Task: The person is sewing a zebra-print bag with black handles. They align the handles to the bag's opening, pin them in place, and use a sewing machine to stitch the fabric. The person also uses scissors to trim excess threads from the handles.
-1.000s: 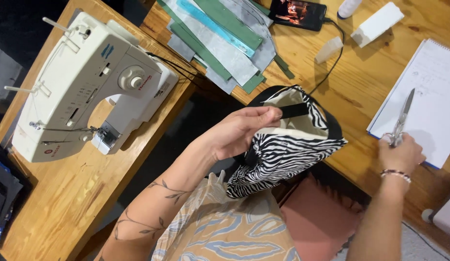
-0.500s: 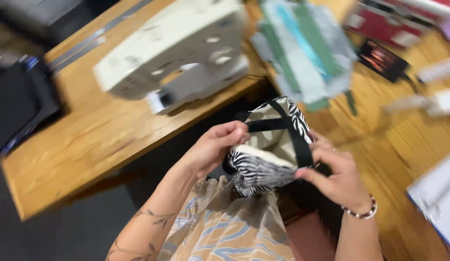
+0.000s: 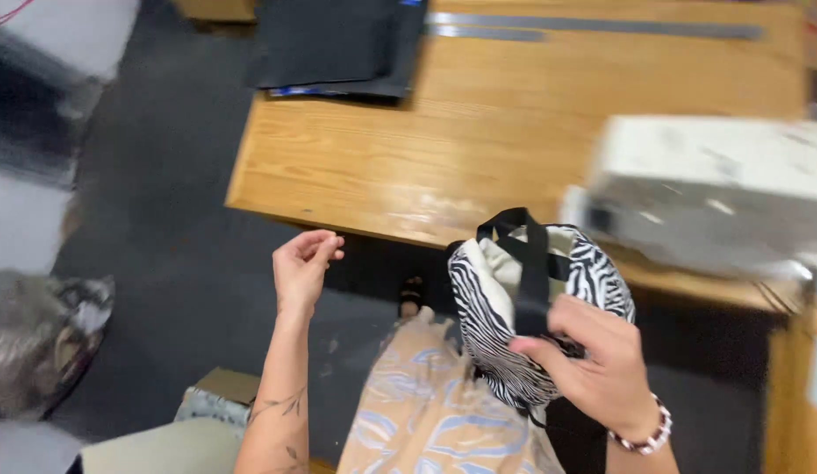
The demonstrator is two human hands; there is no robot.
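My right hand [image 3: 597,364] grips a zebra-striped fabric bag [image 3: 501,329] with black straps [image 3: 527,263], held upright over my lap in front of the wooden table [image 3: 479,140]. My left hand [image 3: 303,263] is off the bag, raised to the left of it with fingers loosely curled and nothing in it. A white sewing machine [image 3: 716,189] stands blurred on the table to the right, just behind the bag.
A black flat mat or case [image 3: 334,44] lies on the table's far left, and a long metal ruler [image 3: 602,28] lies along the far edge. The dark floor [image 3: 163,219] is to the left, with a crumpled grey bag [image 3: 35,347] on it.
My head has turned left, so the view swung along the table. My left hand has let go of the bag and moved left; my right hand now holds it alone.
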